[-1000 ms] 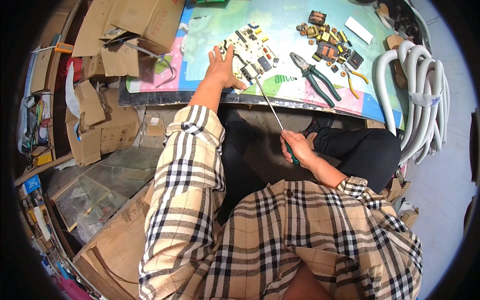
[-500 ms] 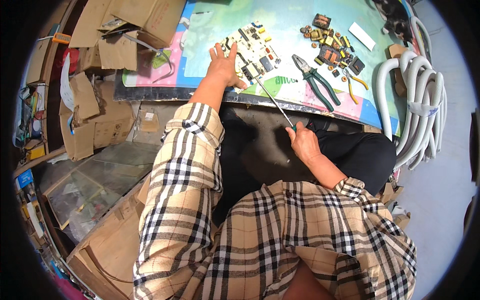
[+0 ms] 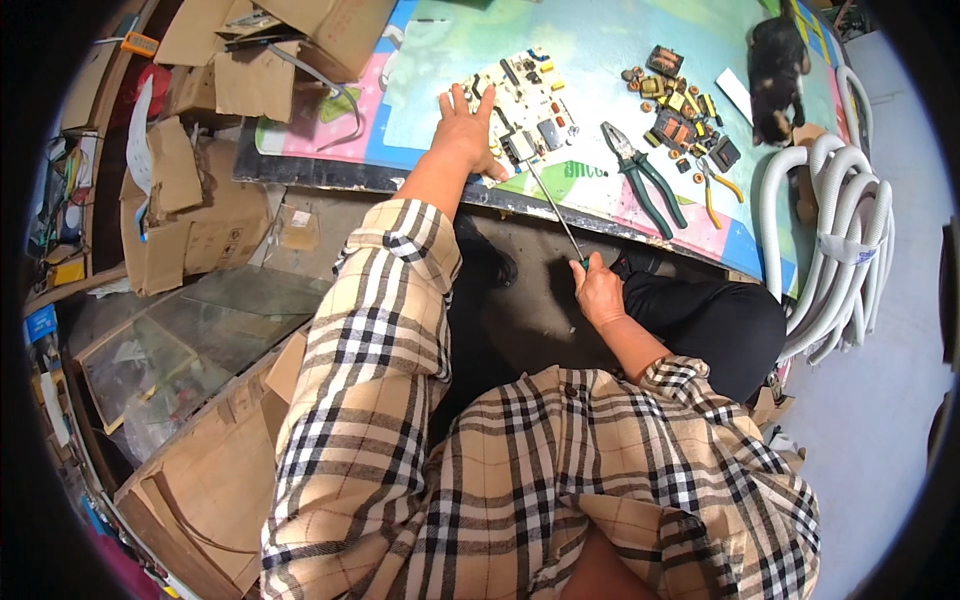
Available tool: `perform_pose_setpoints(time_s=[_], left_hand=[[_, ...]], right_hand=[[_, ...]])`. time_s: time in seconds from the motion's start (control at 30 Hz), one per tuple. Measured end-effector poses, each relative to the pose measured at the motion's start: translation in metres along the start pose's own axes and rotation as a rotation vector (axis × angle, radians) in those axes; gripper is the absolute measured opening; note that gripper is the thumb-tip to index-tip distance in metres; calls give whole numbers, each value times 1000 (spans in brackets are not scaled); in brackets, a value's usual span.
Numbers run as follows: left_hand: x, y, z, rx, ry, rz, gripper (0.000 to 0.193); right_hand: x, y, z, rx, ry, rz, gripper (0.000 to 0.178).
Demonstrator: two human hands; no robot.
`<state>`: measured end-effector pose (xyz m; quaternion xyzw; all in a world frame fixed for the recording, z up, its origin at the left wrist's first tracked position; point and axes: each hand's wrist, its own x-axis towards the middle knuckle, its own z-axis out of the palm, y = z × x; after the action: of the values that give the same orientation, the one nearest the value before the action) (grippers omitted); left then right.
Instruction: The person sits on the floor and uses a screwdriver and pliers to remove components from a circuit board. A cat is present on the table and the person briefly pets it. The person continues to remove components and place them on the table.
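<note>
A cream circuit board [image 3: 545, 105] full of components lies on the table, close to its front edge. My left hand [image 3: 464, 137] rests on the board's left side with its fingers spread, pressing on it. In my right hand [image 3: 598, 290], below the table edge, is the handle of a long screwdriver [image 3: 556, 214]. Its shaft slants up to the left, and the tip meets the board beside a boxy component at the near edge. My right fingers are wrapped round the handle and hide most of it.
Green-handled pliers [image 3: 645, 180] and small yellow-handled cutters [image 3: 716, 190] lie right of the board, near a pile of removed components [image 3: 680, 125]. A black cat [image 3: 778, 75] is on the table's right side. Coiled white hose [image 3: 840, 240] stands at right; cardboard boxes [image 3: 215, 235] are at left.
The cat has come further onto the table from the far right corner. The whole view has shifted slightly. My hands keep their places on the board and screwdriver.
</note>
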<state>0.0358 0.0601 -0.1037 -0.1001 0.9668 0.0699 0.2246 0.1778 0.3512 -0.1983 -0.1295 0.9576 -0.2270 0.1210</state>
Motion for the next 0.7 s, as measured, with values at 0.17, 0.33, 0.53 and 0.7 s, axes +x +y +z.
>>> perform_pose_setpoints(time_s=[0.17, 0.33, 0.53, 0.7], left_hand=[[4, -1, 0, -9, -1, -14, 145], [6, -4, 4, -25, 4, -10, 145], [4, 0, -2, -5, -17, 3, 149], [6, -3, 1, 13, -31, -21, 148]], right_hand=[[0, -11, -18, 70, -72, 19, 39], [1, -22, -50, 574, -395, 203, 42], [7, -14, -56, 711, -492, 282, 46], [-21, -50, -108, 1038, -647, 484, 45]])
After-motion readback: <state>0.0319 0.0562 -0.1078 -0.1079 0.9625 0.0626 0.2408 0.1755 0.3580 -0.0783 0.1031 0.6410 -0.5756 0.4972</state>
